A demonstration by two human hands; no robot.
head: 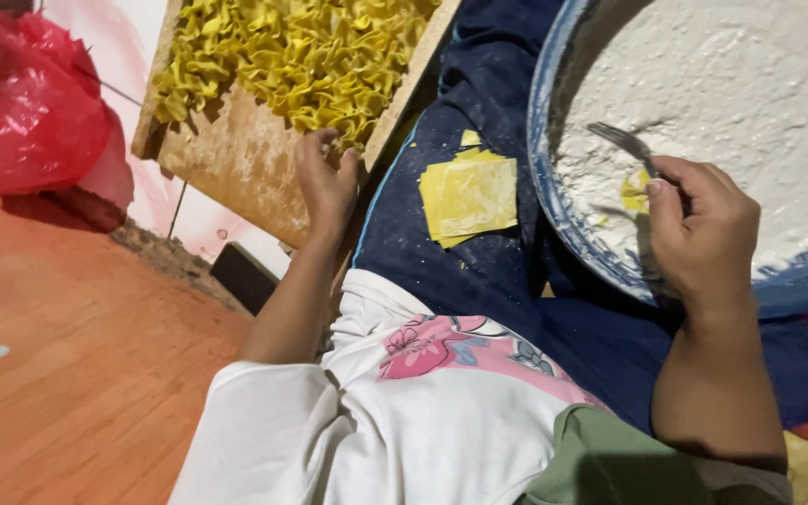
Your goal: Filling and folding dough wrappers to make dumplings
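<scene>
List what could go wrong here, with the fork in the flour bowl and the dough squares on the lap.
1. The stack of yellow dough squares lies loose on the dark blue cloth over the lap; a leg shift might slide it off.
2. The blue bowl of flour sits at the lap's edge while the right hand works a fork in it; it could tip.
3. The left hand rests beside the folded yellow pieces on the wooden board and might crush some.

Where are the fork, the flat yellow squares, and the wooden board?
fork (621,140), head view, on its tines.
yellow squares (469,194), head view, middle of the top sheet.
wooden board (236,159), head view, bare wood.
</scene>
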